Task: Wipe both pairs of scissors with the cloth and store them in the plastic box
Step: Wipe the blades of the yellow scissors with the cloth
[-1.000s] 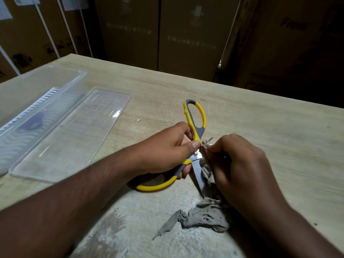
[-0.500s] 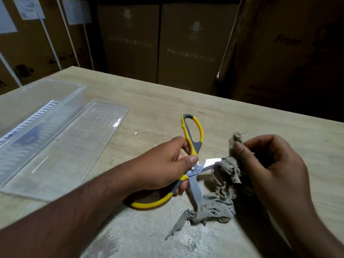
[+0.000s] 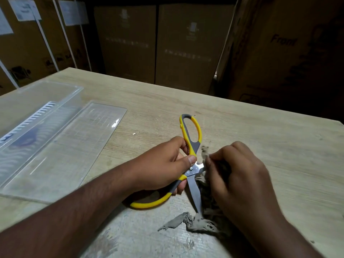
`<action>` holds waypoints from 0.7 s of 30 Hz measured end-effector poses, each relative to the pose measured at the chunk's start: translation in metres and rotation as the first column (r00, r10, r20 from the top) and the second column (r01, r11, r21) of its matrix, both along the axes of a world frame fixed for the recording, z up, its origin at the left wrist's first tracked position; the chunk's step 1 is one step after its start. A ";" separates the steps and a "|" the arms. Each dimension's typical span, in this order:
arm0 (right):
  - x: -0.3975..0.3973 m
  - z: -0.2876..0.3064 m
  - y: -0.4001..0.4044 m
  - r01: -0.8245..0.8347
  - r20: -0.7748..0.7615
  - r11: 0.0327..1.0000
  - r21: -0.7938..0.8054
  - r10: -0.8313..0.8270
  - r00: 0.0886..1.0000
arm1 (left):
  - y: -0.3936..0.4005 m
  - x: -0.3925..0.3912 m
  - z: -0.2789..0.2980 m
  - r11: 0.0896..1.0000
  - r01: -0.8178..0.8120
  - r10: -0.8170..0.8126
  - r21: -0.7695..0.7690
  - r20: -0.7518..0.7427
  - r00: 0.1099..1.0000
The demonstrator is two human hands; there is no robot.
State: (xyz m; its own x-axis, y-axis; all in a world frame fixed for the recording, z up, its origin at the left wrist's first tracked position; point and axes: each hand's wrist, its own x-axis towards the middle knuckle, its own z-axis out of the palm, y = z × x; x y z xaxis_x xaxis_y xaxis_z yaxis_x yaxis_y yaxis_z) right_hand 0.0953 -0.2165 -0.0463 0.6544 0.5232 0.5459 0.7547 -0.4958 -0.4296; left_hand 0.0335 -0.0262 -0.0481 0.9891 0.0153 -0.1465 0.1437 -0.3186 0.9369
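Head view: cardboard cartons (image 3: 182, 47) fill the top of the frame behind a pale wooden table (image 3: 260, 131). At left on the table a clear plastic box (image 3: 42, 108) stands with its lid off; inside, a dark blurred shape shows through the wall, but what it is cannot be told. Its flat clear lid (image 3: 74, 144) lies just beside it, toward the centre.

At centre the yellow-and-grey scissors (image 3: 191, 138) lie spread open on the table. The left hand (image 3: 163, 164) grips them at the pivot, thumb on top, one handle loop pointing up the frame, the other curving out below the palm. The right hand (image 3: 240, 175) is clenched round a bunched grey cloth (image 3: 193, 222) and presses it against the blade by the pivot; this hand hides that blade. The other blade points down the frame, its tip on the cloth's trailing end.

Half a second ago the right hand held the cloth farther right, off the pivot; it has now closed in against the left thumb.
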 end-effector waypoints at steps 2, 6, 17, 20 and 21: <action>-0.009 -0.003 0.006 -0.053 -0.019 0.999 0.006 0.053 0.998 | 0.000 0.000 0.000 1.000 -0.007 0.007 -0.015 0.001 1.000; 0.000 0.001 0.001 0.048 0.022 0.998 -0.029 -0.048 0.999 | 0.000 -0.002 0.001 1.000 0.018 -0.018 0.009 0.017 1.000; 0.011 0.002 -0.004 0.110 0.007 0.994 -0.012 -0.110 0.994 | 0.000 0.000 0.001 0.999 0.024 -0.025 0.047 0.019 0.999; -0.002 -0.003 0.006 0.015 0.012 1.000 -0.002 -0.015 1.000 | 0.000 0.002 0.001 0.999 0.016 -0.016 0.029 0.001 1.000; -0.008 -0.004 0.009 -0.014 0.023 1.000 -0.012 0.015 1.000 | 0.000 0.002 0.001 1.000 0.010 -0.010 0.014 -0.001 1.000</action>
